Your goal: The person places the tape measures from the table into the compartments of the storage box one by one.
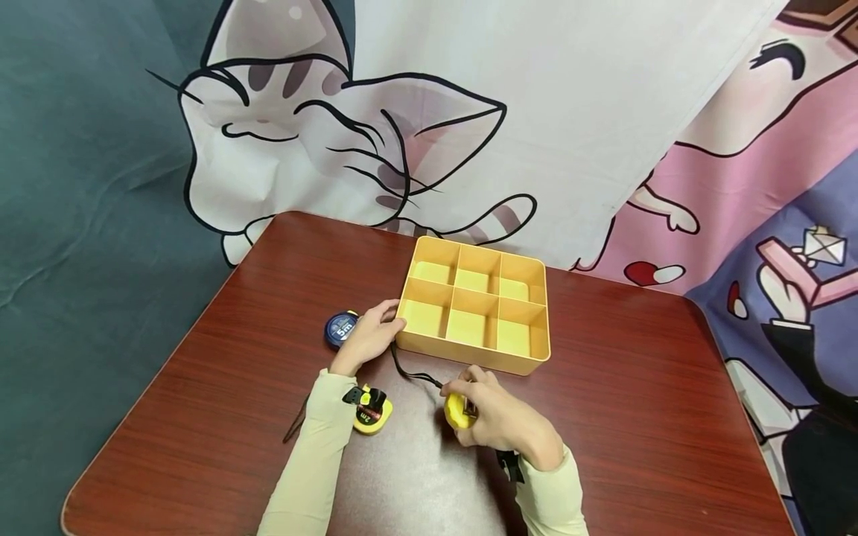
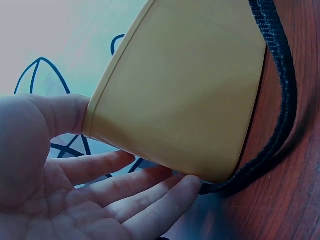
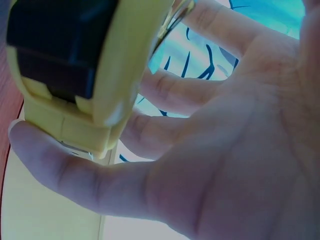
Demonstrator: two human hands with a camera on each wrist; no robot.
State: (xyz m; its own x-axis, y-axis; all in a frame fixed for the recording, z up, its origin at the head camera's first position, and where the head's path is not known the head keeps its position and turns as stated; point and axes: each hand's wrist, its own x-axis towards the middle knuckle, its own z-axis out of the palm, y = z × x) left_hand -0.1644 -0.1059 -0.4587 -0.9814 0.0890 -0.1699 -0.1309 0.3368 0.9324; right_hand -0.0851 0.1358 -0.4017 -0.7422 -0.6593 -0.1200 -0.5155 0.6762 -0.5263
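Observation:
A yellow compartment box (image 1: pixel 469 354) stands on the table, its several sections bare inside. My left hand (image 1: pixel 371 336) is at its front left corner, fingers stretched along the side and thumb at the rim, as the left wrist view (image 2: pixel 95 185) shows. Just in front of the box, my right hand (image 1: pixel 499 414) grips a yellow tape measure (image 1: pixel 456 411) between thumb and fingers. Up close in the right wrist view, this tape measure (image 3: pixel 60 117) has a black part and a metal clip. A black wrist strap (image 1: pixel 414 375) runs from it toward the box's left corner.
A blue 5m tape measure (image 1: pixel 337 327) lies left of the box, partly behind my left hand. Closer to me, a yellow and black 2m tape measure (image 1: pixel 372 423) sits beside my left wrist. Cartoon-printed cloth (image 1: pixel 570 112) hangs behind the brown table (image 1: pixel 221 387).

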